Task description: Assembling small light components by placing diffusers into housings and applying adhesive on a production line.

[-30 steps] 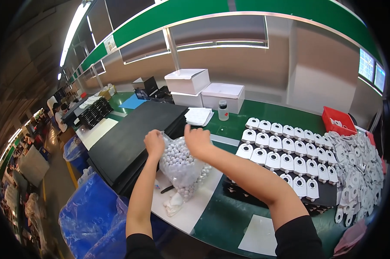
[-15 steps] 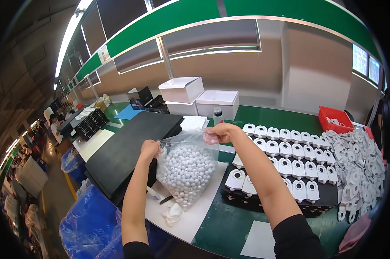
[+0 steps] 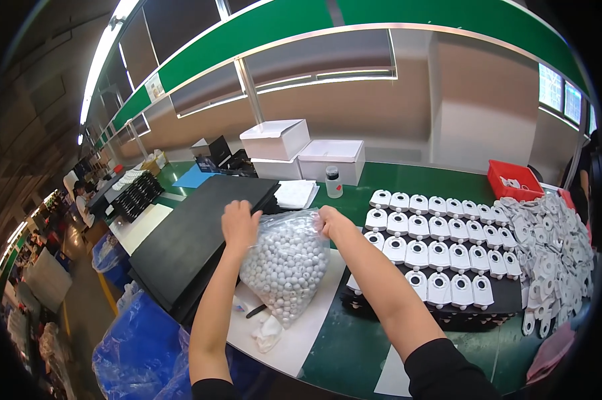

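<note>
A clear plastic bag [image 3: 285,264] full of small white balls with dark holes stands upright on a white sheet [image 3: 308,333] in front of me. At the upper right of its mouth, my right hand [image 3: 329,221] is closed on the gathered plastic. My left hand [image 3: 240,225] is at the upper left edge of the bag, back of the hand toward me, fingers curled; the fingertips and the plastic there are partly hidden. Next to the bag's base lie a crumpled white scrap [image 3: 268,335] and a short dark tool [image 3: 256,311].
Rows of white rounded parts [image 3: 438,255] stand on black trays at the right, beside a heap of white pieces [image 3: 548,247] and a red bin [image 3: 514,180]. Black boards [image 3: 194,233] lie left; white boxes [image 3: 331,160] and a bottle [image 3: 334,183] stand behind. Blue bags [image 3: 141,347] hang lower left.
The bag's mouth, stretched up between my hands before, now sits lower and folded. My left hand has risen and turned its back toward me; my right hand has come lower and slightly left.
</note>
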Motion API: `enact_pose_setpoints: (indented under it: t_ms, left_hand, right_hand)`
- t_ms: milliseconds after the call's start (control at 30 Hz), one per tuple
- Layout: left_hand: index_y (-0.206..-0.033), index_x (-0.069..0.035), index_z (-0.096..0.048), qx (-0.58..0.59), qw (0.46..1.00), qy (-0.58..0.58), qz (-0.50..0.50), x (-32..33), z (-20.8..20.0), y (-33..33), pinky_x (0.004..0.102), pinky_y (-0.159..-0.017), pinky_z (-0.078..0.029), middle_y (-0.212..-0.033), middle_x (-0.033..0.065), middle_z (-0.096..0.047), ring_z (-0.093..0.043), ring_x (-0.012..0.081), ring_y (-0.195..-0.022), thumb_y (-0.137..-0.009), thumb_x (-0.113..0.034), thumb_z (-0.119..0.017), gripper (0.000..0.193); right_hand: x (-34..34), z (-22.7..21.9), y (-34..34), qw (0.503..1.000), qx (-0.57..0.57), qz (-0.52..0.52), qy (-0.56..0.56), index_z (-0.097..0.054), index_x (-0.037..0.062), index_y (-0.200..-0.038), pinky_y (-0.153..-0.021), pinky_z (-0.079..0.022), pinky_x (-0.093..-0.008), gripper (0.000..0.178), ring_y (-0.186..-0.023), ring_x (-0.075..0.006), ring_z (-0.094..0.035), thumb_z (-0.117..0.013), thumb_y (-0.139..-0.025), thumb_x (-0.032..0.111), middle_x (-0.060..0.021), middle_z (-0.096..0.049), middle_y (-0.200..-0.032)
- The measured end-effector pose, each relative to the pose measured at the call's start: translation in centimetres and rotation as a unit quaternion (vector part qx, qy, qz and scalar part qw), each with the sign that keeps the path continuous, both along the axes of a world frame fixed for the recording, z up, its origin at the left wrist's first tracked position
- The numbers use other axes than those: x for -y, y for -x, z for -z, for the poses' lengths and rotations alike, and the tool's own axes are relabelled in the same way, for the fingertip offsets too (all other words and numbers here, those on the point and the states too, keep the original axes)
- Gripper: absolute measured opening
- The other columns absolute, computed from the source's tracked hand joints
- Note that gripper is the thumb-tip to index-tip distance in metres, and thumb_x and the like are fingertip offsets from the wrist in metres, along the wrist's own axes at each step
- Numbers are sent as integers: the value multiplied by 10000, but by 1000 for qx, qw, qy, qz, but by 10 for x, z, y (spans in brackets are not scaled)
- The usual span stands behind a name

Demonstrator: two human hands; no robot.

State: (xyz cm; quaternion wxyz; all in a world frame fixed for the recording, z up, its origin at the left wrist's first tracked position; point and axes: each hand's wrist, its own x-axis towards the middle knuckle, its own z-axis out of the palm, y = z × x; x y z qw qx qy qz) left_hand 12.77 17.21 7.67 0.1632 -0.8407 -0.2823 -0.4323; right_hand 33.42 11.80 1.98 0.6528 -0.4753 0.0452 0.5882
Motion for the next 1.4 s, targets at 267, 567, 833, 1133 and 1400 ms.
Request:
enact_pose_setpoints:
  t_ms: [267,567,833,1133,1400]
  left_hand:
    - [-988,-35,-585,-80,721,660,195,64,12,-34,289,-544,-470,-846,66,-610,-573,142,-647,-808,-515,-547,514]
    - [-899,-11,-611,-241,850,449,137,98,15,-19,381,-705,-456,-763,188,-609,-601,290,-768,-706,-421,-641,454]
    - [-694,-103,-474,-202,971,-55,117,141,55,-2,315,-493,-407,-672,42,-514,-570,178,-642,-716,-138,-540,77]
    - [-1077,28,-551,-239,929,-185,212,133,86,75,331,-880,-410,-934,71,-544,-528,181,-921,-762,-102,-516,343]
    - [-1025,18,-564,-187,956,-18,227,138,66,70,319,-793,-460,-991,116,-550,-543,254,-913,-716,-31,-529,314]
  right_hand:
    - [1,51,-68,985,-110,-50,-123,-515,37,-764,-527,-469,-333,196,-560,-202,-511,-368,-883,86,-49,-495,-646]
    - [23,18,-42,906,-308,270,-107,-436,-103,-973,-733,-555,-421,211,-888,-353,-578,-289,-885,21,-234,-523,-958]
    - [11,70,-121,979,-156,92,-89,-529,6,-720,-457,-526,-242,204,-492,-171,-564,-421,-875,84,-53,-540,-604]
    - [81,-16,-12,565,818,20,111,-592,-19,-826,-717,-484,-445,438,-852,-377,-598,-566,-775,415,-222,-613,-889]
    - [93,-42,24,436,883,-145,97,-629,-20,-807,-715,-512,-401,390,-821,-340,-619,-659,-721,359,-208,-629,-859]
